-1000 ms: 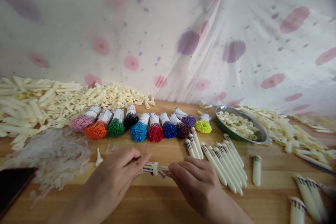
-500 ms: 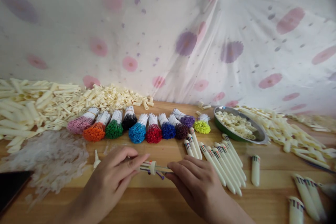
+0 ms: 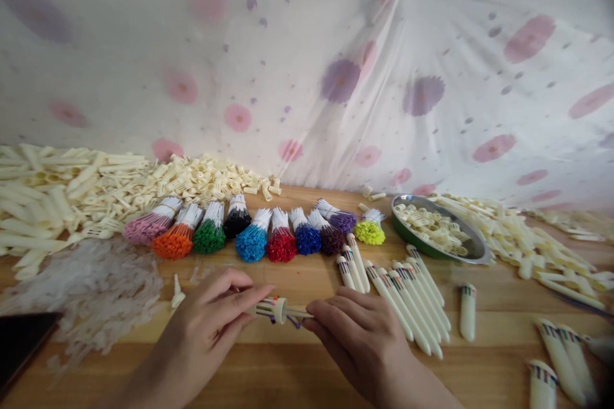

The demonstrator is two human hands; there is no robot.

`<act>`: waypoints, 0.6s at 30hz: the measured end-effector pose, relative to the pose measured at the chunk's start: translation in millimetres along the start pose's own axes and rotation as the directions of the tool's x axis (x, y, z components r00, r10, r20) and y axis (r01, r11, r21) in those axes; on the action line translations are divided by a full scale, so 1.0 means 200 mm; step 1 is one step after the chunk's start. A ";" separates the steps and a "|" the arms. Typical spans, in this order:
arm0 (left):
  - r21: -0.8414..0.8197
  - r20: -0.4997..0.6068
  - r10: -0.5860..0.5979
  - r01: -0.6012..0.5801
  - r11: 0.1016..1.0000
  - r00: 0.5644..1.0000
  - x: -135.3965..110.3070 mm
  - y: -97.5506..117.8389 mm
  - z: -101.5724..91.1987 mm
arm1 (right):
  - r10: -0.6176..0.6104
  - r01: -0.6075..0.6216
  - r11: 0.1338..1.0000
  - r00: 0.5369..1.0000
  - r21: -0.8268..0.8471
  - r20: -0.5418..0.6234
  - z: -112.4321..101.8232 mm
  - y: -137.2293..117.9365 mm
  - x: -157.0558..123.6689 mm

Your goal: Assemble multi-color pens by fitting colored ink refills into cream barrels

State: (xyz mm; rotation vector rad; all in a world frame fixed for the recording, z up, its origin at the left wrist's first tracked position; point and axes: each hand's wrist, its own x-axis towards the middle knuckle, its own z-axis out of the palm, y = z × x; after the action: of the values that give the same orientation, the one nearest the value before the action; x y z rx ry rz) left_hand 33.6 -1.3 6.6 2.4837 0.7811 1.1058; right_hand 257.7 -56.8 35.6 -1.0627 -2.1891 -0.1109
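Observation:
Both my hands meet low in the middle over the wooden table (image 3: 297, 370). My left hand (image 3: 211, 326) is closed on one end of a half-built multicolour pen core (image 3: 277, 311), a cream collar with thin coloured refills through it. My right hand (image 3: 357, 332) pinches the refill tips sticking out of the other end. Just beyond lie bundles of refills (image 3: 254, 236) in a row: pink, orange, green, black, blue, red, dark blue, purple and yellow. Finished cream pens (image 3: 407, 297) lie side by side to the right of my right hand.
A green metal dish (image 3: 472, 254) of small cream parts stands at the right. Heaps of cream barrels and clips (image 3: 71, 185) fill the left back, more cream parts (image 3: 532, 243) the right. A pile of clear springs (image 3: 86, 287) lies left. A flowered plastic sheet (image 3: 307, 77) hangs behind.
The cream collar has slid slightly left along the refills between my hands. Both hands stay in almost the same place.

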 end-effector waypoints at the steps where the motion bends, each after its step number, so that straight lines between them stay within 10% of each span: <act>1: 0.001 0.007 0.000 0.000 1.000 1.000 0.00 0.00 0.00 | -0.004 0.004 1.000 1.000 0.005 -0.003 0.00 0.00 0.00; 18: 0.130 -0.027 0.098 -0.094 0.987 0.995 0.02 0.03 -0.01 | 0.072 -0.065 0.994 0.994 0.086 -0.077 0.05 -0.02 -0.01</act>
State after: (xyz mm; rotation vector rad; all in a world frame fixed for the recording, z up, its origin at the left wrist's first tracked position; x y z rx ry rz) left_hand 37.4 -4.2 12.9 2.6413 0.7720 1.1673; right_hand 249.7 -56.4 27.6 -1.0668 -2.0659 -0.0299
